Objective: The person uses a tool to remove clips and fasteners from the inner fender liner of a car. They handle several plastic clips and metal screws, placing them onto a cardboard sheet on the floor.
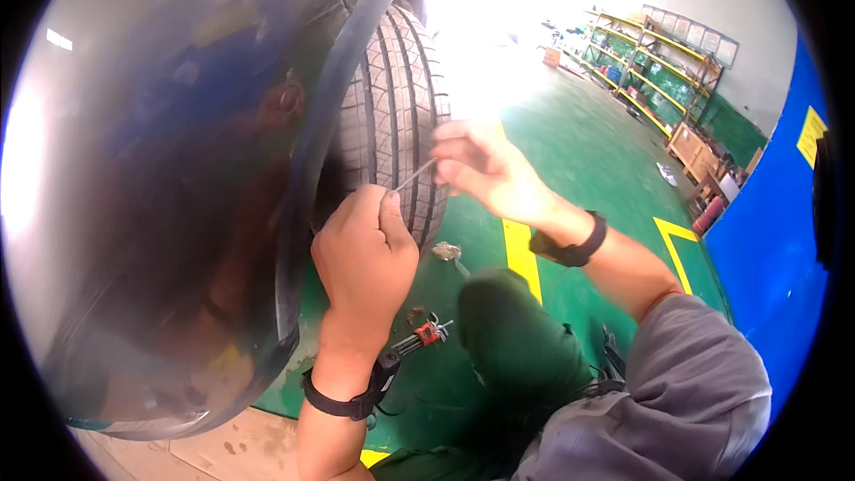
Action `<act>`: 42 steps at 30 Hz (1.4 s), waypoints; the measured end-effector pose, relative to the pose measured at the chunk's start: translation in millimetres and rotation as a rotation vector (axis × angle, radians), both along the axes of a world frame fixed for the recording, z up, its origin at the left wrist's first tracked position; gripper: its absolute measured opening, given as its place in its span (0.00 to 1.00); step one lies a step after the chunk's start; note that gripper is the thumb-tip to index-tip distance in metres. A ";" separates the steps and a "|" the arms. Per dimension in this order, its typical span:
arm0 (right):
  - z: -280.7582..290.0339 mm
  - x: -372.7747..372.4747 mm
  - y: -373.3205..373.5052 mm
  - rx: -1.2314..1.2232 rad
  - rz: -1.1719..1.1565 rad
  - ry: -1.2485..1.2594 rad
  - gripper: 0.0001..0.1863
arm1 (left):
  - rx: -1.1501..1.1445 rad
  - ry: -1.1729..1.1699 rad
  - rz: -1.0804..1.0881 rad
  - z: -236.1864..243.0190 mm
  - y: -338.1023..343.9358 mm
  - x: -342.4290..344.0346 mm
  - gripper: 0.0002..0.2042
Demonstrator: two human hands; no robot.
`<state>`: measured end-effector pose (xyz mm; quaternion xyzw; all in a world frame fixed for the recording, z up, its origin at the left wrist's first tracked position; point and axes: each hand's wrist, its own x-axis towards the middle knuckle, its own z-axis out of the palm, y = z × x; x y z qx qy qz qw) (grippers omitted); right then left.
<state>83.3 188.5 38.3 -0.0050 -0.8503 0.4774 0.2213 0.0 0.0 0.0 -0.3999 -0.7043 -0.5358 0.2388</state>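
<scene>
At the tyre [392,98], head view: a thin grey rod or strip [414,176], too slight to identify, slants between your two hands, just in front of the tread.
Left hand [365,240]: closed in a pinch on the rod's lower end, with its back toward you.
Right hand [490,165]: fingers loosely bent at the rod's upper end; motion blur hides whether they grip it, so that cannot be told.
Handling the rod: hold the left pinch firm and near the end, guide lightly with the right along the rod's own line, and avoid sideways force; so slender a piece could bend or slip.
Dark body panel [178,240]: glossy and curved, its arch edge close beside your left hand; mind your knuckles there.
Green floor [543,138]: crossed by a yellow line [521,254]; a red tool set [429,332] lies near your left wristband [338,405], a crumpled pale scrap [445,251] below the tyre.
Room: yellow-edged shelving [672,40] against a pale wall [757,53], a blue panel [766,205] at right, and glare washing out the far end.
</scene>
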 end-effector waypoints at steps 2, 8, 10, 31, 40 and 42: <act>6.3 -22.5 -18.1 -0.044 0.026 0.069 0.08 | 0.138 -0.119 -0.015 -2.1 11.6 -1.7 0.06; 6.0 -91.2 -44.5 -0.059 0.024 0.330 0.09 | 0.586 -0.489 -0.109 -11.2 38.7 -8.3 0.11; 6.2 -108.7 -57.3 -0.228 0.060 0.338 0.09 | 0.811 -0.678 -0.193 -6.6 41.8 -15.6 0.12; -16.0 -120.9 -111.8 -1.352 0.310 0.178 0.05 | 0.475 -0.503 0.245 2.4 12.9 -35.0 0.15; -17.4 -134.7 -118.4 -1.397 0.344 0.073 0.07 | -0.879 0.456 1.115 29.4 26.1 -34.0 0.13; -11.6 -127.8 -112.2 -1.446 0.345 0.107 0.08 | -0.863 0.426 1.075 30.1 25.3 -36.6 0.13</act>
